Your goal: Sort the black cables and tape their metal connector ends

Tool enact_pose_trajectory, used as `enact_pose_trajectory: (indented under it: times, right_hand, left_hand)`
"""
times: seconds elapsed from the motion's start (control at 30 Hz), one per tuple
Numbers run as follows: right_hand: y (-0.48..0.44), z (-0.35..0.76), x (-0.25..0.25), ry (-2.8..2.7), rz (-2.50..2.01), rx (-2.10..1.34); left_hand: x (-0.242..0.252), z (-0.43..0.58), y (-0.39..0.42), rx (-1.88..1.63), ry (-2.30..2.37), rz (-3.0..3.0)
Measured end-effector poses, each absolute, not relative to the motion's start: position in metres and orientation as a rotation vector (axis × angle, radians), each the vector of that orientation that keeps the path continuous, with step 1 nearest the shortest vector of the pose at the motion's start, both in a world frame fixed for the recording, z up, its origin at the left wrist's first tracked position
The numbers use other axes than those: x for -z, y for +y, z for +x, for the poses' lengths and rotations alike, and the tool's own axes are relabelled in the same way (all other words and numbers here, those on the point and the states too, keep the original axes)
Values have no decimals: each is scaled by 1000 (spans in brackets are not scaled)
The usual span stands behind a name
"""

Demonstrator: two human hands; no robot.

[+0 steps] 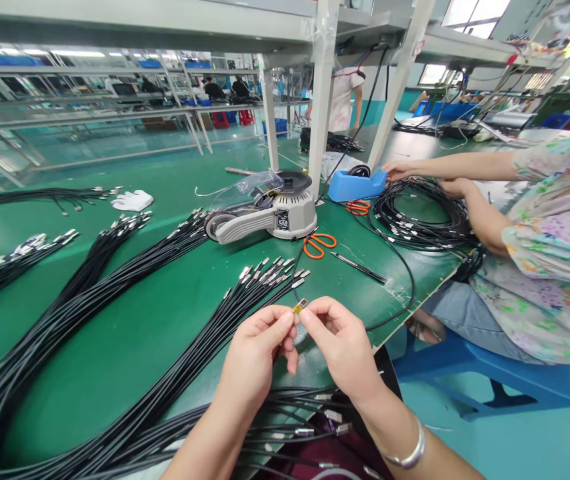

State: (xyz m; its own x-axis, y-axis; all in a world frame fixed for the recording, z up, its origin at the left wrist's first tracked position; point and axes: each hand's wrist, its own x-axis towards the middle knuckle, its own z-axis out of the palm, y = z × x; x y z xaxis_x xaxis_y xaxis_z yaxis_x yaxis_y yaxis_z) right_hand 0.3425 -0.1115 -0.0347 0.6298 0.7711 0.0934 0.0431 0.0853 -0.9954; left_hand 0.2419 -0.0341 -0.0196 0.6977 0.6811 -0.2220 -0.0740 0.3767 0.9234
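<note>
A small metal cable connector (pixel 304 303) with a bit of yellow tape on it is pinched between the fingertips of both hands. My left hand (pixel 252 350) grips it from the left, thumb on top and fingers curled. From the other side my right hand (pixel 342 347) closes thumb and forefinger on it; a silver bracelet (pixel 409 453) circles that wrist. Just beyond the hands lies a bundle of black cables (pixel 205 333) with metal ends. More cable ends (pixel 332 415) hang below my wrists near my lap. My palms hide part of the held piece.
An electric tape dispenser (pixel 289 217) stands behind orange-handled scissors (pixel 319 245) and a black craft knife (pixel 359 267). A co-worker's hands (pixel 457 189) touch a coiled cable bundle (pixel 385 207) and a blue tape holder (pixel 357 187). A white glove (pixel 133 201) lies left.
</note>
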Motion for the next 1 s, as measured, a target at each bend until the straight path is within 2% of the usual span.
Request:
enact_pose_trajectory:
  times: [0.47, 0.67, 0.8, 1.0]
  right_hand:
    - [-114, 363, 35, -1042, -1190, -649]
    - [-116, 373, 30, -1343, -1055, -647]
    - [-117, 379, 31, -1292, -1095, -632]
    - [-128, 397, 33, -933, -1251, -901]
  left_hand:
    - [15, 232, -18, -55, 329, 822]
    - [11, 229, -20, 95, 307, 802]
    - [6, 230, -22, -24, 373, 1003]
    - [8, 240, -36, -406, 697, 1816]
